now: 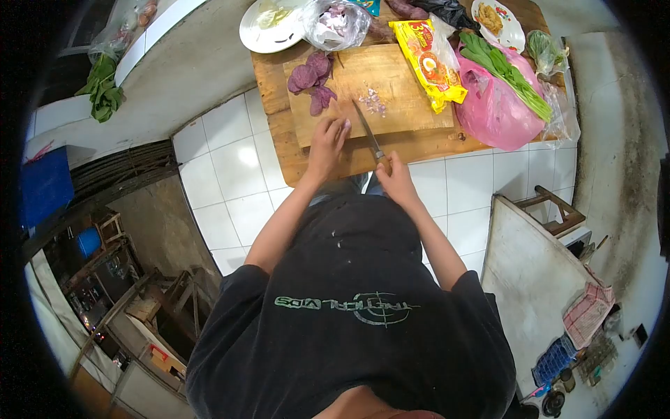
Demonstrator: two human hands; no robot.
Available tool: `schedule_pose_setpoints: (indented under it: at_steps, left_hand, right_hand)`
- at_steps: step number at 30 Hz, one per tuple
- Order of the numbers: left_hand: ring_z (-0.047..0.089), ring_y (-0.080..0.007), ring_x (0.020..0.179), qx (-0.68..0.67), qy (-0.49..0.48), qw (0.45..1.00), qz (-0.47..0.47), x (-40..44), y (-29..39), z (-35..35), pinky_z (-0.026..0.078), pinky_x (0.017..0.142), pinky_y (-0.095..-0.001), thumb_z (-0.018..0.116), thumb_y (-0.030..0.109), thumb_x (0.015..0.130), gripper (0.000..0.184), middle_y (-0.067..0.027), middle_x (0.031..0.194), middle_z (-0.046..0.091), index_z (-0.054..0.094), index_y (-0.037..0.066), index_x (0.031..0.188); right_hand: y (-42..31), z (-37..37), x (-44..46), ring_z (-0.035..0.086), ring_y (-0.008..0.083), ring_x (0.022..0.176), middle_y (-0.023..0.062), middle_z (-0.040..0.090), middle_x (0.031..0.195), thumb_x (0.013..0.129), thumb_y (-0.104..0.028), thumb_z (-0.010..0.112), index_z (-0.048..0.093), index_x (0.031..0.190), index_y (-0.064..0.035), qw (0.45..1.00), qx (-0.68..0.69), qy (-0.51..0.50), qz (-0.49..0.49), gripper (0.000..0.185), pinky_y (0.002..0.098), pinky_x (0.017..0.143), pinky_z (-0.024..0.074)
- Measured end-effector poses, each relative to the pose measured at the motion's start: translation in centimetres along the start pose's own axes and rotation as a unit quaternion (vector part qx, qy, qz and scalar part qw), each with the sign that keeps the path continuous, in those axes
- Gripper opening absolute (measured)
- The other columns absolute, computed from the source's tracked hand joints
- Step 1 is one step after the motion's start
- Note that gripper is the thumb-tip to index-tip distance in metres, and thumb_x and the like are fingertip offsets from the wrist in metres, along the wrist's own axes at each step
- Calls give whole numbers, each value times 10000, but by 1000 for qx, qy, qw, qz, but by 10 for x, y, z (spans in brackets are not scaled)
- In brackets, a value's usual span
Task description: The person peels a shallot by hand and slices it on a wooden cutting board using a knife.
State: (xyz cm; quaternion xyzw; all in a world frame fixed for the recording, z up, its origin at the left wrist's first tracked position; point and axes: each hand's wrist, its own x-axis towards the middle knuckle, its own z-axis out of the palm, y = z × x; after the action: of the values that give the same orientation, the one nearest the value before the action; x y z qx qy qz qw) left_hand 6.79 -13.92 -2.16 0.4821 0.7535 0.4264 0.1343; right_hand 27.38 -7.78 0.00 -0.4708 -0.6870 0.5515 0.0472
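Observation:
My right hand is closed around the handle of a kitchen knife. The knife's blade points away from me over the wooden cutting board. Small chopped pieces, pale and purple like shallot, lie on the board just beyond the blade. At the board's near left edge is my left hand, its fingers reaching over the wood and partly blurred. Round purple slices, resembling purple sweet potato, lie in a loose pile beyond the left hand. I see nothing held in that hand.
A yellow noodle packet overlaps the board's right side. Beside it sits a pink plastic bag with green leaves on top. Along the back are a white plate, a clear bag and a plate of food.

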Motion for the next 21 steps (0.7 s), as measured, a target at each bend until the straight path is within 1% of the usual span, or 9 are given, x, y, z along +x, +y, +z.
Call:
schedule_pose_setpoints:
  at_steps: [2,5,8,11,14,15,17,20,21]
  left_hand:
    - [607,-364,938,4,-2,1000,-11,-1,1,1,492,812,-429,662,114,910,227,-183,1008,616,640,8,1110]
    - [602,-369,950,-11,-4,999,-33,0,6,0,487,826,-437,664,118,907,233,-183,1011,615,634,6,1109]
    - [598,-369,956,-9,-7,1000,-24,-1,0,3,484,832,-443,666,115,903,228,-180,1014,613,633,6,1100]
    - [591,-371,944,-3,1,1000,-14,-4,-5,6,479,818,-440,663,111,901,210,-181,999,607,633,8,1081]
    - [587,-367,931,-1,1,1000,-29,-3,1,5,473,801,-429,664,101,893,198,-176,986,600,630,6,1064]
    - [586,-365,927,-6,4,1000,-28,-4,2,5,472,797,-426,664,96,891,189,-174,979,599,630,4,1053]
    - [584,-362,919,-16,11,999,-27,-2,2,6,469,788,-420,663,86,888,169,-170,966,596,631,-1,1030]
    - [589,-355,909,-48,6,998,-45,-1,4,3,475,782,-412,670,71,881,159,-161,960,602,643,-5,1018]
    - [594,-345,901,-50,13,998,-36,-1,0,5,479,776,-404,676,73,878,158,-158,961,605,648,-4,1014]
  right_hand:
    - [14,9,5,587,489,800,290,601,792,940,-282,586,460,1030,22,999,-8,24,-43,342,507,715,445]
    - [4,7,5,626,431,766,230,629,761,1001,-307,522,520,1031,29,999,-38,0,4,338,456,682,462]
    - [-3,7,5,584,490,802,296,591,781,1017,-397,491,506,1012,48,1000,-18,-9,8,445,499,711,445]
    - [-5,7,6,602,457,796,285,592,758,1024,-431,478,525,1022,60,1000,-13,-26,12,493,501,729,443]
    - [25,22,12,539,195,476,89,542,620,1044,-418,460,527,912,-33,999,34,-20,11,411,334,460,401]
    - [21,20,10,486,154,447,59,508,606,1045,-431,450,519,917,-50,992,101,-54,49,408,306,425,368]
    - [3,10,5,381,71,389,-2,439,579,1048,-457,430,503,926,-82,958,231,-118,124,401,251,354,304]
    - [9,11,7,332,65,373,-22,406,570,1050,-476,403,487,968,-101,928,303,-150,155,393,242,320,284]
    - [8,9,7,332,65,369,-18,399,568,1050,-470,406,483,961,-103,921,317,-156,162,385,243,316,285]
